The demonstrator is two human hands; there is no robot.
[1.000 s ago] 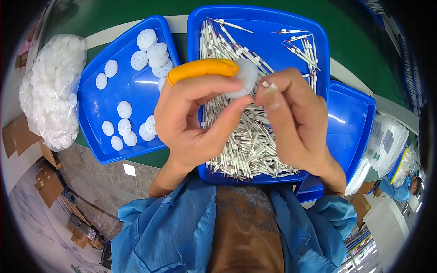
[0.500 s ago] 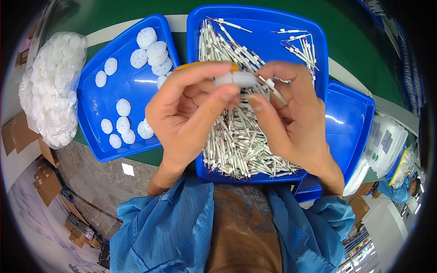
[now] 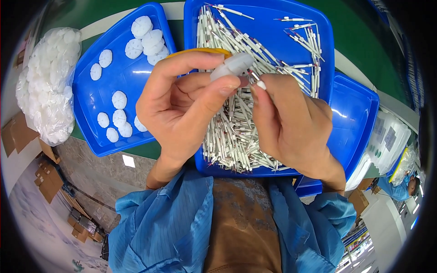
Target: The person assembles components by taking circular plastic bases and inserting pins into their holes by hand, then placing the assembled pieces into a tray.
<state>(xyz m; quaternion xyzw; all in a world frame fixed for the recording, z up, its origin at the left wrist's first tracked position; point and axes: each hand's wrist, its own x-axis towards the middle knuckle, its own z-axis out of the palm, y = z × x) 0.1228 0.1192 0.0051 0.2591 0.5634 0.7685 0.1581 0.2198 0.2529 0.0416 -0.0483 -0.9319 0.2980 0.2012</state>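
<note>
My left hand (image 3: 180, 104) is closed on a white plastic disc (image 3: 233, 66), held on edge between thumb and fingers above the middle blue tray. A curved yellow strip (image 3: 195, 51) shows along the same hand's forefinger; I cannot make out its kind. At the disc's right edge, my right hand (image 3: 296, 123) pinches a thin stick-like piece with a white end (image 3: 261, 84). Its tip is at the disc; whether it is inside is hidden. Below both hands lie many thin white sticks (image 3: 234, 141) with dark reddish ends, heaped in the middle tray (image 3: 268, 9).
A left blue tray (image 3: 86, 116) carries several white discs (image 3: 119, 98). Beside it stands a clear bag (image 3: 50, 86) full of white discs. At right are another blue tray (image 3: 350, 123) and clear plastic boxes (image 3: 387, 136). A person in blue (image 3: 397, 187) is farther right.
The disc has tilted, its right side now higher. My right hand has turned and its fingers have closed more tightly on the stick-like piece, bringing it to the disc's edge. The view has shifted slightly.
</note>
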